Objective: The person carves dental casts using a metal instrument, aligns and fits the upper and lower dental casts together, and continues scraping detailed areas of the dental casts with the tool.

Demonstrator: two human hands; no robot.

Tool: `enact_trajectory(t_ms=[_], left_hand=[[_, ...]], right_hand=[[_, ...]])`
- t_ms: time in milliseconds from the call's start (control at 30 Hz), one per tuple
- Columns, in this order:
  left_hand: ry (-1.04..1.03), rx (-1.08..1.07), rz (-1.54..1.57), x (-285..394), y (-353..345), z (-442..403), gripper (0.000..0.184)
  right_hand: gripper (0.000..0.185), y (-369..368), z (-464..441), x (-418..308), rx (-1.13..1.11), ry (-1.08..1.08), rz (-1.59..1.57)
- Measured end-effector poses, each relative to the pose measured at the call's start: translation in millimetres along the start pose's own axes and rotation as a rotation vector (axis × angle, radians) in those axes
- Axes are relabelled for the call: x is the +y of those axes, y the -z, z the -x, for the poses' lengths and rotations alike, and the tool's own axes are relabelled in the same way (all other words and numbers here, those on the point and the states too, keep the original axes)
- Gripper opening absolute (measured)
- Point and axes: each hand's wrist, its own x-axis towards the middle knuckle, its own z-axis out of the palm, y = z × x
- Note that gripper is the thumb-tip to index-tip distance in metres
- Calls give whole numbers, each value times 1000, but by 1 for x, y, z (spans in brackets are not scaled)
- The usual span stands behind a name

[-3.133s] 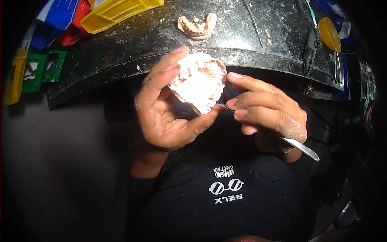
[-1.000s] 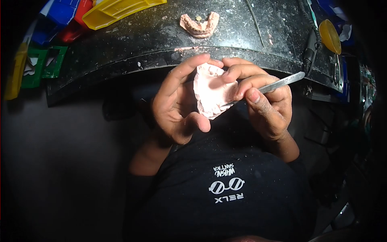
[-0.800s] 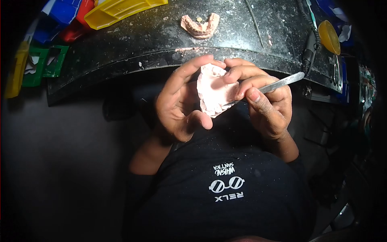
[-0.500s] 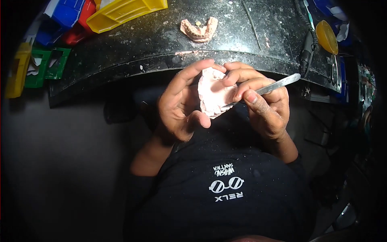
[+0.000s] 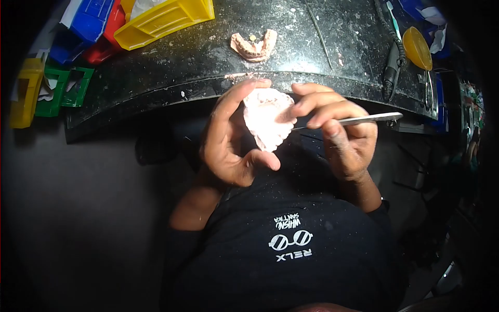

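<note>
A pale pink plaster dental cast is held up in front of the bench edge, brightly lit so its surface detail washes out. My left hand grips it between the thumb below and the fingers above. In my right hand is a thin metal scalpel, pinched between thumb and fingers with its handle pointing right. The scalpel's narrow tip meets or lies close to the cast's right edge; I cannot tell which. A second, horseshoe-shaped dental cast with a row of teeth rests on the bench beyond.
Plaster specks dot the black bench. Yellow, blue and green bins stand left. A thin metal rod lies across the back; at right are a corded handpiece, a toothbrush and an orange bowl.
The cast has turned in my left hand and shifted slightly left. The scalpel has swung to a flatter angle, its handle end moving right and down.
</note>
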Motion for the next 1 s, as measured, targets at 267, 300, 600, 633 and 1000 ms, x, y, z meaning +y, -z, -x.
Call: enact_trajectory(t_ms=[267, 300, 600, 633, 1000], left_hand=[[-222, -72, -109, 9, 8, -8, 107], [-224, -75, -96, 10, 10, -8, 108], [-200, -95, -44, 15, 12, -6, 109], [-200, -98, -43, 14, 11, -6, 109], [-374, -6, -105, 7, 7, -10, 94]], right_hand=[[22, 7, -4, -17, 34, 94, -120], [22, 5, -3, -20, 22, 95, -132], [26, 1, -10, -35, -212, 193, 257], [25, 1, -10, -35, -231, 194, 270], [31, -1, -14, -36, -292, 247, 367]])
